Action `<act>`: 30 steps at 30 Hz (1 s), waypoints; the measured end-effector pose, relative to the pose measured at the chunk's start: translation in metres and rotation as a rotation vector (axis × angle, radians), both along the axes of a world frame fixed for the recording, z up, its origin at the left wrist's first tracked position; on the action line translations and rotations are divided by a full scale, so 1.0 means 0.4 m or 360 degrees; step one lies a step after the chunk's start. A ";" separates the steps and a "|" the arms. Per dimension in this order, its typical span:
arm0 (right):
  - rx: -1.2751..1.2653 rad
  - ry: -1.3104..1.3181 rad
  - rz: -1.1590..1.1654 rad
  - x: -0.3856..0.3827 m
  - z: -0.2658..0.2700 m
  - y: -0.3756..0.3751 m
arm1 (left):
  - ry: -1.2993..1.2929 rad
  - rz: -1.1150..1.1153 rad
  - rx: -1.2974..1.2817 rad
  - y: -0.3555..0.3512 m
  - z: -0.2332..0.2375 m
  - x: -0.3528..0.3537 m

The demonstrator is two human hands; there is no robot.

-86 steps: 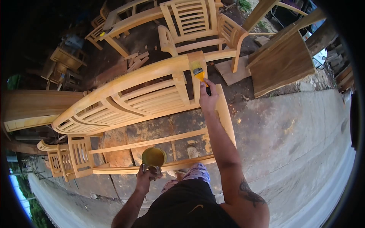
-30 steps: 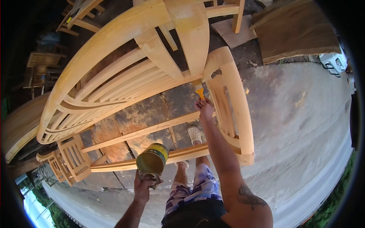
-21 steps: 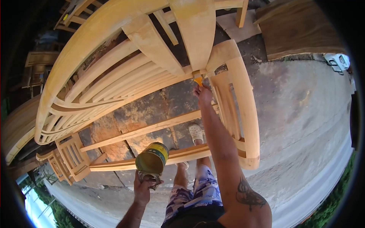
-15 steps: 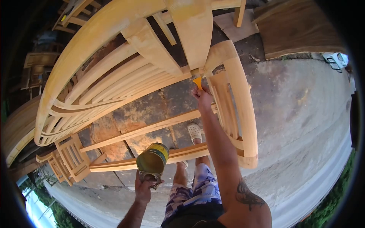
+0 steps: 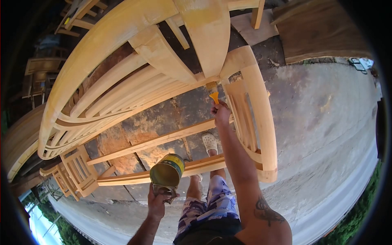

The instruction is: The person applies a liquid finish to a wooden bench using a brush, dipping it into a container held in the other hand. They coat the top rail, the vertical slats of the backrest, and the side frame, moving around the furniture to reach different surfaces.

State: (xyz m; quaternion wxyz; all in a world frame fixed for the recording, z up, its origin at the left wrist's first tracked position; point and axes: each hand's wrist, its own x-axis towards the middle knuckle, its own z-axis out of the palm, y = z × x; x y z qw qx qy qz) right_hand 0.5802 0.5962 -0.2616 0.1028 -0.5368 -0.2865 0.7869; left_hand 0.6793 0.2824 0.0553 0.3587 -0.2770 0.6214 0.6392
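Observation:
A paint brush (image 5: 214,96) with a yellow-orange handle is in my right hand (image 5: 221,112), its bristles at the lower edge of the wooden backrest near the corner with the armrest (image 5: 263,118). My left hand (image 5: 157,202) grips an open can (image 5: 166,171) with a yellow and green label by a stained piece at its side. The can is tilted so that its inside shows. The large curved backrest (image 5: 208,36) of pale wood fills the upper left, with wide slats and a yellowish top rail.
Two long wooden rails (image 5: 155,143) run across between my legs and the backrest. Brown boards (image 5: 322,32) lie at the upper right, near a white bag (image 5: 362,64). More wooden furniture (image 5: 45,67) stands at the left. Concrete floor (image 5: 318,118) spreads on the right.
My right hand and the brush have moved down, toward my body, and the bristles show more fully. The can in my left hand has shifted slightly right.

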 end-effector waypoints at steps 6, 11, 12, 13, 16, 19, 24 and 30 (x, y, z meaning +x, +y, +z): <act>0.0049 -0.0042 0.0057 -0.145 -0.056 0.028 | 0.0015 -0.0017 0.0003 0.012 0.000 -0.014; 0.0077 -0.0039 -0.0010 -0.053 -0.037 0.021 | -0.0005 0.0000 -0.0020 0.012 0.000 -0.030; 0.0090 -0.0084 -0.0045 -0.026 -0.027 0.016 | -0.0014 0.0000 -0.0014 0.011 0.001 -0.029; 0.0116 -0.0113 -0.0064 -0.029 -0.026 0.020 | -0.0019 0.0000 -0.0008 0.013 0.001 -0.030; 0.0126 -0.0154 -0.0011 -0.085 -0.053 0.050 | -0.0002 -0.0006 -0.0008 0.015 -0.003 -0.039; 0.0104 -0.0134 0.0092 -0.107 -0.061 0.073 | -0.0011 -0.0017 -0.0025 0.009 -0.002 -0.024; 0.0161 -0.0104 -0.0142 -0.042 0.022 0.016 | -0.0034 -0.0002 -0.0003 0.006 0.001 -0.032; 0.0214 -0.0156 0.0022 -0.176 -0.041 0.078 | -0.0005 0.0014 0.0003 0.005 -0.004 -0.022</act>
